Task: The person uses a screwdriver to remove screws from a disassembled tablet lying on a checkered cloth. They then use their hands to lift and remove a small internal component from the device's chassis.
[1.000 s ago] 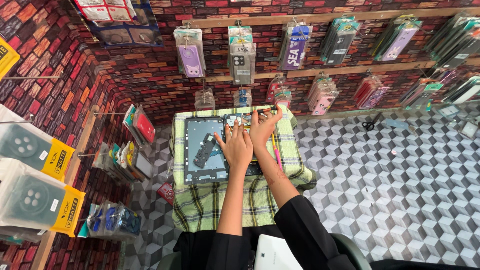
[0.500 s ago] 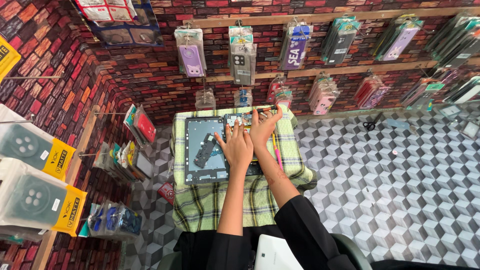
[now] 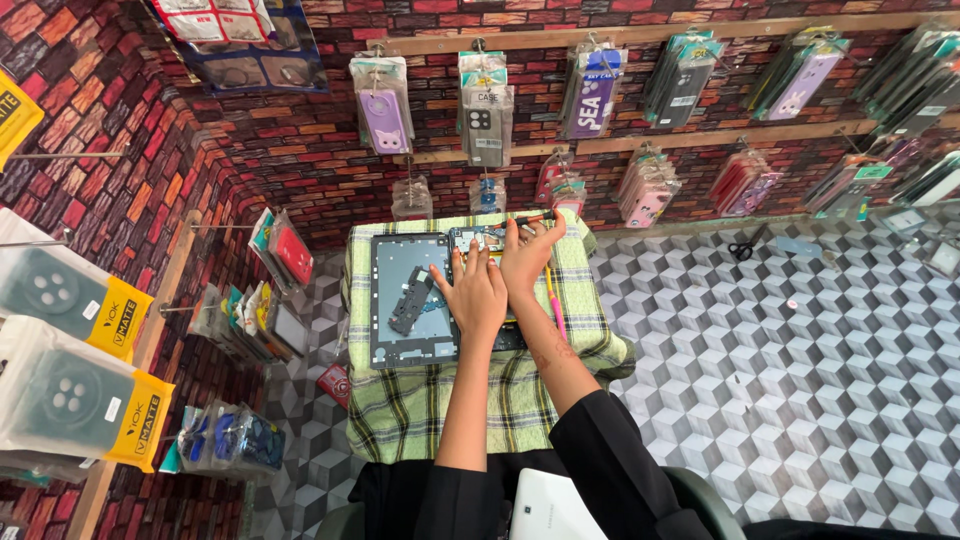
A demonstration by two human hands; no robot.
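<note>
My left hand [image 3: 472,290] lies flat, fingers spread, pinning the opened phone [image 3: 480,250] on the checked table [image 3: 420,400], while my right hand [image 3: 525,255] pinches something small at its top; advisable: steady pressure, small movements.

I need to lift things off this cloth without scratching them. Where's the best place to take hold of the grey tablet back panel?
Probably by its long left edge. The grey tablet back panel lies flat on the checked cloth, and the left hand crowds its right side. The left edge is free, so fingers could slide under there, clear of the dark bracket on it.
</note>
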